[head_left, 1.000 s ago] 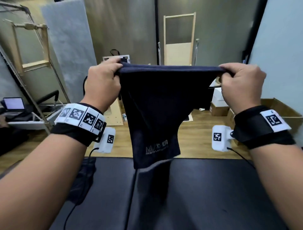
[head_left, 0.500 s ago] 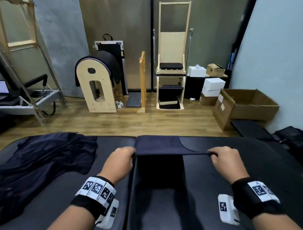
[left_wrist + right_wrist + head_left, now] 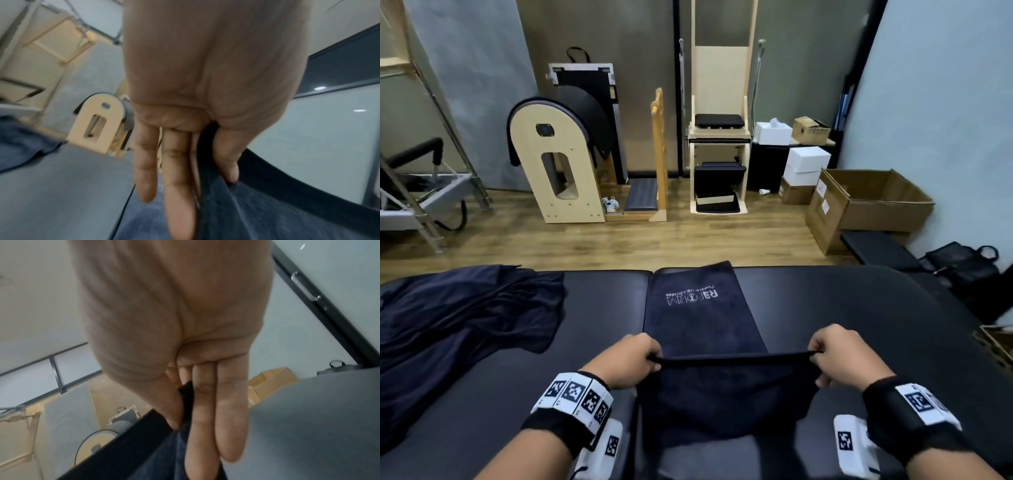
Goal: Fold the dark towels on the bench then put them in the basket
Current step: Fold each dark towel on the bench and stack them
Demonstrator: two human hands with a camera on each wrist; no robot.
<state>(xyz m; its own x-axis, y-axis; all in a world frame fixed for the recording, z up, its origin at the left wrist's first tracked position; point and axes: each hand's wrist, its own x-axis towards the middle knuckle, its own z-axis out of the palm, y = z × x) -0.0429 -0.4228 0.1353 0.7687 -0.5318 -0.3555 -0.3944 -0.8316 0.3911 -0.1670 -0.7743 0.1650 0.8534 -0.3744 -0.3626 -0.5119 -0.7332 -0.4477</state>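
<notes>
A dark navy towel [image 3: 702, 318] with white lettering lies lengthwise on the black bench [image 3: 859, 308], its far end flat. My left hand [image 3: 628, 359] pinches its near left corner and my right hand [image 3: 839, 356] pinches the near right corner, so the near edge is stretched taut a little above the bench. In the left wrist view the thumb and fingers [image 3: 180, 186] clamp the towel [image 3: 257, 211]. In the right wrist view the thumb and fingers [image 3: 205, 418] clamp the towel [image 3: 160, 456] too. A heap of dark towels [image 3: 455, 329] lies at the bench's left end.
A woven basket [image 3: 996, 346] shows only its corner at the right edge. Beyond the bench are a wooden floor, a wooden arched barrel [image 3: 561, 161], a wooden chair frame [image 3: 719, 137], white boxes [image 3: 804, 164] and an open cardboard box [image 3: 869, 202].
The towel hung in the air from both hands a second ago. It has come down onto the bench, and both hands have drawn its near edge back toward me while the far end spread flat.
</notes>
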